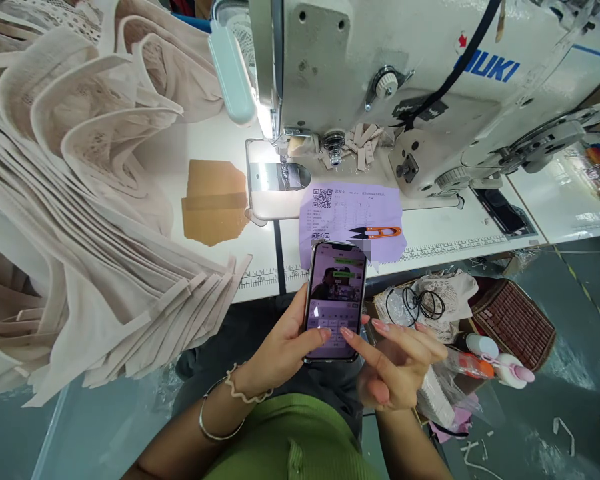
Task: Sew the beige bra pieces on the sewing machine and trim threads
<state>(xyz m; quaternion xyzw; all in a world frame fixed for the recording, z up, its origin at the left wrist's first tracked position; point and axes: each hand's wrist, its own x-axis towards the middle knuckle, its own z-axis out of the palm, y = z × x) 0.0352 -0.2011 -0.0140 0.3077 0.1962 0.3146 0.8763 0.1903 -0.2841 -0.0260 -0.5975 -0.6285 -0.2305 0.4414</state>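
My left hand (290, 333) is wrapped round a smartphone (335, 300), its thumb lying on the lower part of the screen. A chat with green message bubbles and a keyboard shows on the display. With fingers spread, my right hand (400, 363) touches or hovers just over the keyboard with its index fingertip. Just past the phone's top edge lies a purple printed sheet (350, 207) with QR codes. Orange-handled thread snips (380, 232) rest on that sheet.
A JUKI sewing machine (360, 60) stands behind the sheet. Beige garment pieces (105, 233) are piled at left, near brown paper (215, 200). At lower right are a woven basket (515, 320), bottles and a black cable (420, 303). Another phone (505, 210) lies at the table's right.
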